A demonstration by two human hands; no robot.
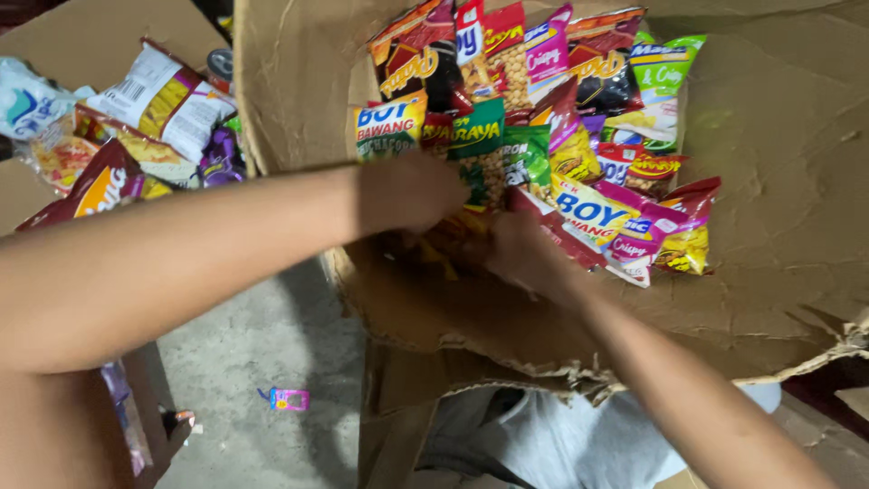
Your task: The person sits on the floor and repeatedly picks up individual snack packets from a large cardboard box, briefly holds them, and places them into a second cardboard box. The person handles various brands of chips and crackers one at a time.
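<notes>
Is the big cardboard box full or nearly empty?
Partly full: snack packets cover the far half of the cardboard box; bare cardboard shows near both hands.

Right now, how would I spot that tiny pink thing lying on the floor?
Start at the big torn cardboard sheet covered with snack packets. Drop to the grey concrete floor at its lower left corner. There a small pink packet lies alone, under the left forearm, far smaller than the snack bags and apart from them.

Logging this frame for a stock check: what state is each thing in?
Large brown cardboard box: open, edge torn.
Colourful snack packets in the box: sealed, packed in rows.
Snack packets at left: loosely heaped.
Left hand: on the packets.
Right hand: among the packets, blurred.
Small pink wrapper: lying on the concrete floor.
</notes>
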